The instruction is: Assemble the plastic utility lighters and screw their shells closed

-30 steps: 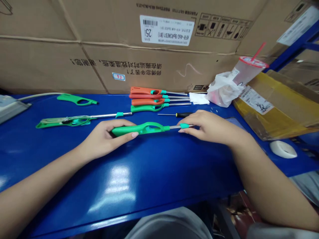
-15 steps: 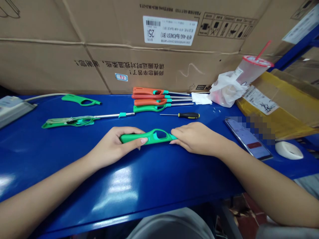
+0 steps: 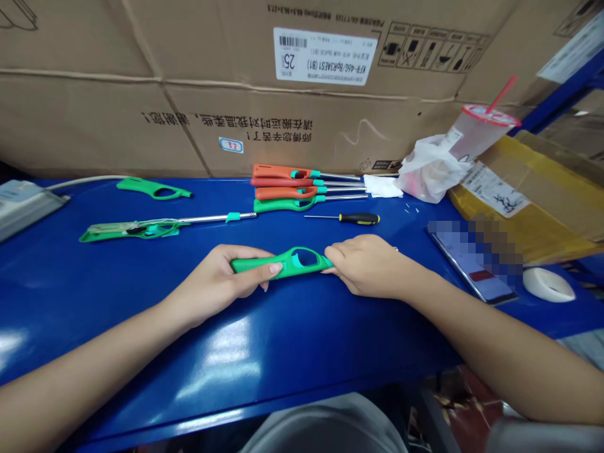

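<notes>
A green long-neck lighter lies level between my hands, just above the blue table. My left hand is closed round its handle, the thumb resting near the teal button. My right hand grips the neck end beside the finger loop, covering the collar and any metal tube. Behind them is an opened green lighter with its inner parts and metal tube showing. A loose green handle shell lies farther back on the left.
Orange lighters and a green lighter lie by the cardboard box. A screwdriver lies before them. On the right are a phone, a white mouse, a bagged item and a cup.
My right hand has turned slightly and now covers the teal collar that showed before. Both hands and the lighter have shifted slightly right in view.
</notes>
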Available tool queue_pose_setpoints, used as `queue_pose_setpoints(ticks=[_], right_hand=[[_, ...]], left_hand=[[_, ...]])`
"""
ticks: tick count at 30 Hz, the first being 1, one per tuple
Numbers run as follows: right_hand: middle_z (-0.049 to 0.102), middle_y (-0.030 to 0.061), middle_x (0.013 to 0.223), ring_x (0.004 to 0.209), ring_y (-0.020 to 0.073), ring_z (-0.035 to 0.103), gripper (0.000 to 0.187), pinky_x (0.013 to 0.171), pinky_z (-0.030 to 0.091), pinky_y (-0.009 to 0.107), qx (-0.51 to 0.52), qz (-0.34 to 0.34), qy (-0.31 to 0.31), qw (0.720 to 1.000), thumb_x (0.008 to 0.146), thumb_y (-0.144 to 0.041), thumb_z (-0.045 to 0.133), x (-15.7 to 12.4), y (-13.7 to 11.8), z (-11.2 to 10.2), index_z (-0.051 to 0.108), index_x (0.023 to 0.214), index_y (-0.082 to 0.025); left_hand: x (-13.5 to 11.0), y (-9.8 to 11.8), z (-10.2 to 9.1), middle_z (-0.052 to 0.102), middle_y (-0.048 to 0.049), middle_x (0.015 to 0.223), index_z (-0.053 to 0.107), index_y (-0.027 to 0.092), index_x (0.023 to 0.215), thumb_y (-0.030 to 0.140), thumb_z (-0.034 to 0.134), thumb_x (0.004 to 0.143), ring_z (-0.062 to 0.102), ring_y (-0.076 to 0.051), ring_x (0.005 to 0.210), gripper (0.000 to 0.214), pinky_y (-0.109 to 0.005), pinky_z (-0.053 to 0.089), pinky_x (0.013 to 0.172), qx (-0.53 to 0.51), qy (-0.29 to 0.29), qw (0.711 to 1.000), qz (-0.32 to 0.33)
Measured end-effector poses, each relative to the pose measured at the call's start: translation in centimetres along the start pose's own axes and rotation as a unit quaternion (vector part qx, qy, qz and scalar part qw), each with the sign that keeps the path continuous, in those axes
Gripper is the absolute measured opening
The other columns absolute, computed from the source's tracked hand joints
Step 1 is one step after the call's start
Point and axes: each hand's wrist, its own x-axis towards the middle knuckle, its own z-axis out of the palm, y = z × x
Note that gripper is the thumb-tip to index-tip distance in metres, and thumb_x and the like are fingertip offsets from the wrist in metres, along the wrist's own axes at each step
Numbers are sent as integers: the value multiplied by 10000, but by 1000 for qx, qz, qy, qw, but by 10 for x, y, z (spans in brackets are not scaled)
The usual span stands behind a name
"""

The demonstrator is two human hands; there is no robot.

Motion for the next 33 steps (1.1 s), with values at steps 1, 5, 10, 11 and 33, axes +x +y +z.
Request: queue_pose_setpoints(ticks=[1, 5, 10, 11, 33], right_hand=[[728, 101, 802, 687, 232, 636, 293, 618, 227, 351, 0, 4, 0, 1000, 1098, -325, 444, 0, -1, 1, 636, 952, -158], [746, 110, 865, 740, 241, 664, 307, 629, 275, 348, 38, 14, 4, 999, 1104, -337, 428, 2, 2, 3, 640, 980, -153], [757, 87, 1001, 872, 229, 693, 273, 707, 406, 319, 183, 9, 55, 981, 1090, -378, 490, 1, 16, 5, 653, 1034, -167], [759, 81, 1053, 906, 222, 695, 255, 736, 431, 312, 219, 2, 73, 973, 1081, -385, 516, 0, 19, 6, 658, 1077, -173], [752, 79, 1013, 945, 198, 697, 160, 873, 540, 332, 317, -56, 241, 916, 1004, -332, 662, -5, 25, 6, 726, 978, -188]], left_hand=[[0, 0, 0, 642, -4, 619, 827, 178, 968, 557, 891, 731, 381, -58, 502, 452, -155, 260, 439, -9, -1, 1000, -5], [-2, 8, 2, 630, 3, 626, 814, 180, 954, 569, 872, 748, 357, -54, 504, 444, -160, 234, 455, -7, 10, 1000, -14], [1, 13, -1, 633, 0, 612, 791, 172, 896, 607, 774, 829, 386, -69, 483, 440, -189, 259, 465, 47, 13, 999, 16], [3, 12, -3, 592, 10, 556, 787, 166, 854, 628, 730, 859, 384, -72, 463, 466, -195, 263, 463, 63, 2, 998, 24], [3, 0, 3, 821, -99, 1061, 826, 196, 1146, 512, 701, 948, 783, -206, 875, 394, -290, 658, 818, 107, 1, 977, 183]])
